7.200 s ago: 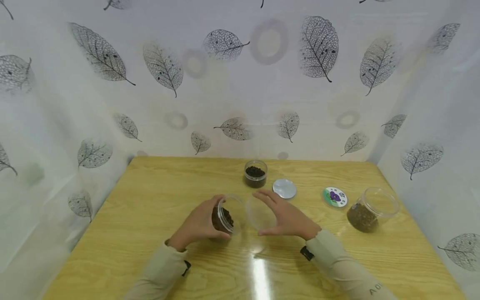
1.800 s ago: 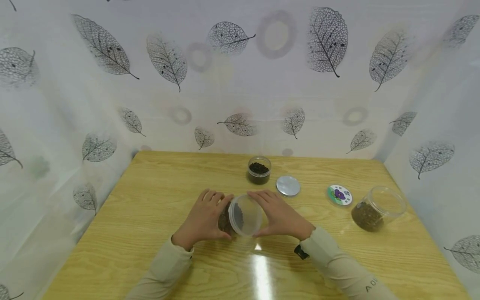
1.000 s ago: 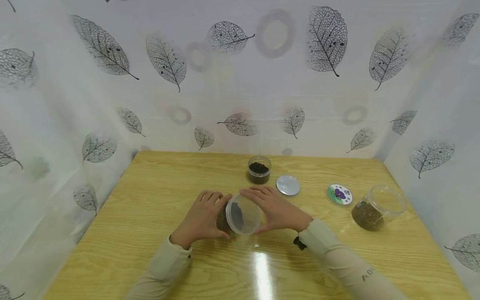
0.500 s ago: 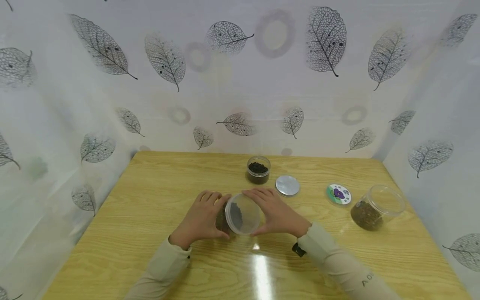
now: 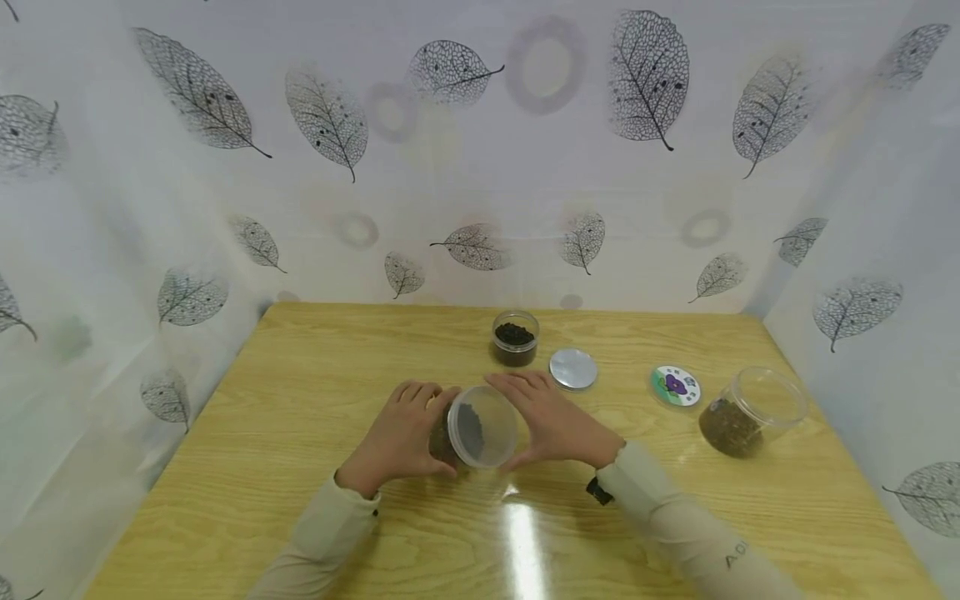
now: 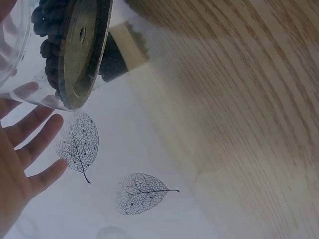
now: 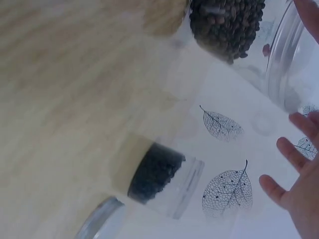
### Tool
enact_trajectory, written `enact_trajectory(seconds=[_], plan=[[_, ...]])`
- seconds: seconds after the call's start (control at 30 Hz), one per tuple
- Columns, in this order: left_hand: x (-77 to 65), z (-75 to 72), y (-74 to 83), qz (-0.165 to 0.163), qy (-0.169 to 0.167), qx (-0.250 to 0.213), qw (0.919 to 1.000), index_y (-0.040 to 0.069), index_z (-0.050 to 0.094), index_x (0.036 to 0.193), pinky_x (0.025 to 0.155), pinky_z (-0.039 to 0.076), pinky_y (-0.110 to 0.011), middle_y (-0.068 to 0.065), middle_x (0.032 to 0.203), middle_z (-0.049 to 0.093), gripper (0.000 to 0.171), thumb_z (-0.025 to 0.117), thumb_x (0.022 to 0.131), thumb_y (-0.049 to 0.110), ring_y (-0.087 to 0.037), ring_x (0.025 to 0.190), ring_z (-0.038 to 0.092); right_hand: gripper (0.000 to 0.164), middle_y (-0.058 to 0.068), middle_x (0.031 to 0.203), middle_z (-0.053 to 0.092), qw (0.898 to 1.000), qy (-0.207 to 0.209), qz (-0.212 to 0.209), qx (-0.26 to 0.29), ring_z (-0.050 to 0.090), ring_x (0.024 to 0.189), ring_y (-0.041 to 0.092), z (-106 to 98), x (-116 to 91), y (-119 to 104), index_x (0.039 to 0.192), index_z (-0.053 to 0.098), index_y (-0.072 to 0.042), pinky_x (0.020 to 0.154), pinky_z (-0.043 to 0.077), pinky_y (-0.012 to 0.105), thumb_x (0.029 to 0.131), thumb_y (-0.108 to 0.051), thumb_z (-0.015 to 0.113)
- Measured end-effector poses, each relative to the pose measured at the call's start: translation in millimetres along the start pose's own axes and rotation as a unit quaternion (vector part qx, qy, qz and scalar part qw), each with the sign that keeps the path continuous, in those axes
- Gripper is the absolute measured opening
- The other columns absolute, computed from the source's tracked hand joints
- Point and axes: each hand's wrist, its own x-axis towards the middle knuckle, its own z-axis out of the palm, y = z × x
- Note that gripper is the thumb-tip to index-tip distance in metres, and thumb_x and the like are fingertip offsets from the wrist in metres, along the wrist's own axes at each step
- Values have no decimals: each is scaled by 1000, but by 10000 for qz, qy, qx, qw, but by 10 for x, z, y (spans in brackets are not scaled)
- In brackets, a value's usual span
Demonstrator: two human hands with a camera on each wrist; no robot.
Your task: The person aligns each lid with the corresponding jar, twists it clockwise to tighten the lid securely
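My left hand [image 5: 393, 437] grips a clear jar [image 5: 444, 446] that is partly filled with dark pellets. The jar is tilted, its mouth facing right toward my other hand. Over that mouth sits a translucent lid [image 5: 493, 427], and the thumb and fingers of my right hand [image 5: 557, 427] curve around its rim. In the left wrist view, fingers spread along the side of the jar [image 6: 84, 50], whose base is raised off the table. The right wrist view shows the pellets inside the jar [image 7: 227, 27] and the lid [image 7: 279, 69] at its end.
Behind my hands stands a smaller uncovered jar [image 5: 515, 354] of dark grains, with a silver disc lid [image 5: 573, 369] beside it. Farther right lie a round lid [image 5: 676, 386] with a purple flower and a larger clear jar [image 5: 735, 427] with brown contents. A leaf-print curtain surrounds the wooden table [image 5: 300, 375].
Earlier the lid was held apart, right of the jar's open mouth; now it is against the mouth. In the last second the right hand has shifted slightly around the rim.
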Motion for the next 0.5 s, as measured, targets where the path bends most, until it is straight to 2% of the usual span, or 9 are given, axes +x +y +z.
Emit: enact_trajectory(seconds=[0.17, 0.3, 0.5], plan=[[-1, -13, 1, 24, 27, -1, 10000, 13, 48, 134, 101, 40, -44, -6, 112, 56, 110, 82, 45, 67, -25, 108, 54, 121, 4, 145, 41, 9989, -189, -382, -170, 40, 130, 28, -53, 37, 32, 148, 26, -14, 103, 35, 52, 51, -58, 84], [1, -18, 1, 29, 21, 33, 10000, 13, 48, 134, 101, 40, -44, -6, 112, 57, 109, 81, 45, 68, -25, 108, 54, 117, 3, 146, 39, 9978, -337, -506, -265, 38, 132, 25, -75, 67, 17, 148, 25, -15, 104, 34, 51, 55, -57, 83], [1, -24, -2, 41, 15, 20, 10000, 13, 48, 134, 101, 40, -44, -6, 112, 56, 110, 81, 45, 68, -25, 108, 53, 111, 3, 144, 42, 9976, -280, -579, -259, 40, 131, 24, -85, 92, -2, 147, 28, -14, 103, 36, 49, 59, -55, 82]])
